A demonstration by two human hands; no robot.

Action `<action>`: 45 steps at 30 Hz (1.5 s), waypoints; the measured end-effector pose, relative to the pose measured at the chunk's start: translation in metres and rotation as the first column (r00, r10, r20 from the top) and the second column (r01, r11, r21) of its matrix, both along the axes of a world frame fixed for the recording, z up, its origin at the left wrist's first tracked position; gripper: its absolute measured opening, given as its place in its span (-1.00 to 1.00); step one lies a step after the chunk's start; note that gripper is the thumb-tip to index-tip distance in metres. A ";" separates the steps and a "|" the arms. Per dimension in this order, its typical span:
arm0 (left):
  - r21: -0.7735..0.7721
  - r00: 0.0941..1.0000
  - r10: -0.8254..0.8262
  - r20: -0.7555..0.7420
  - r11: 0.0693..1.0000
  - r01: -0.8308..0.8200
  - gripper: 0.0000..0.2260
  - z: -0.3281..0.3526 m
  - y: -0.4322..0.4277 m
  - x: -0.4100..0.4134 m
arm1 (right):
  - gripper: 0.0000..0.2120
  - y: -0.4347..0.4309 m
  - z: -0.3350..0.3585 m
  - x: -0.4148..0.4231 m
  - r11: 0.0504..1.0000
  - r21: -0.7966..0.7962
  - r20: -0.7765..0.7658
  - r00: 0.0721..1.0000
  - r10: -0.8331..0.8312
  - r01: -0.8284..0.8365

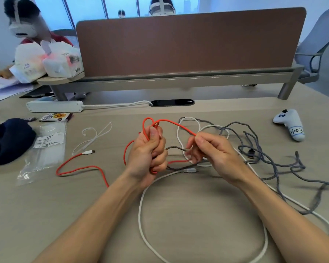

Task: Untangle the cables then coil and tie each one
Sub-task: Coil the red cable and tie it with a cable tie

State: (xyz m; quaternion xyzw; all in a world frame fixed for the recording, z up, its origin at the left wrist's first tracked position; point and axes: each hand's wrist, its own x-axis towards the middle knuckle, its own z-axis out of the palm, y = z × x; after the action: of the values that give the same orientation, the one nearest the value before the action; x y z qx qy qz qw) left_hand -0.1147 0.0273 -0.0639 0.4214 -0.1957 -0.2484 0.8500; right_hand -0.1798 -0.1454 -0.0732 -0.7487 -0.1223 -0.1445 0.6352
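Both hands grip the red cable above the desk: left hand fisted round its loops, right hand pinching the strand. Pulling could cinch the grey cable and white cable tighter, since they cross underneath.

white power strip, dark cap, plastic bag, labelled controller
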 end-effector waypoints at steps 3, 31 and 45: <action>-0.001 0.999 0.031 -0.022 1.000 -0.031 -0.83 -0.001 0.000 0.002 | -0.70 0.006 0.003 -0.001 0.978 0.196 -0.065 0.994 0.091 -0.077; 0.110 0.979 0.154 0.134 0.979 -0.169 -0.84 0.000 -0.010 -0.011 | -0.61 0.036 0.009 -0.005 0.995 -0.041 -0.199 0.977 0.077 -0.086; -0.181 0.970 0.244 -0.014 0.953 -0.242 -0.80 0.019 0.002 0.002 | -0.94 0.027 0.006 -0.002 0.880 -0.442 0.000 0.981 -0.192 0.172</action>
State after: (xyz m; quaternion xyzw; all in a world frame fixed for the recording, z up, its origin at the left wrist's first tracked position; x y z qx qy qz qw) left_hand -0.1128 0.0296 -0.0454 0.3643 -0.1678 -0.1214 0.9079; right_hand -0.1819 -0.1184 -0.0670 -0.8840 -0.0668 -0.1556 0.4357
